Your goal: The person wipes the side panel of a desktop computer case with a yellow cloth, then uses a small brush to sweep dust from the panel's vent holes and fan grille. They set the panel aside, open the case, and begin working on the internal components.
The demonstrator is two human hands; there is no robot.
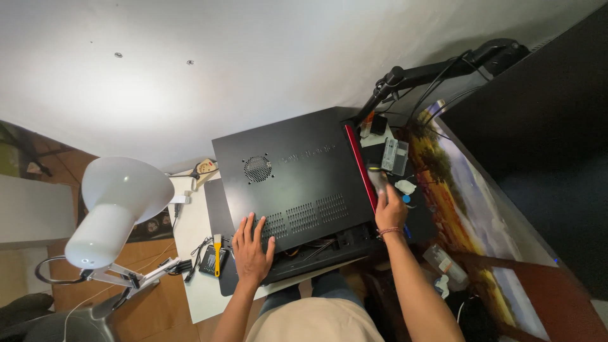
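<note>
A black computer case lies on its side on the white desk, its vented panel with a round fan grille facing up and a red strip along its right edge. My left hand rests flat on the near left corner of the panel, fingers spread. At the case's right edge, my right hand is closed on a small blurred grey object. The near end of the case is open and shows cables.
A white desk lamp stands at the left. A yellow-handled brush and a small dark device lie by my left hand. A monitor arm and a large monitor fill the right side. Small parts lie beyond the case's right edge.
</note>
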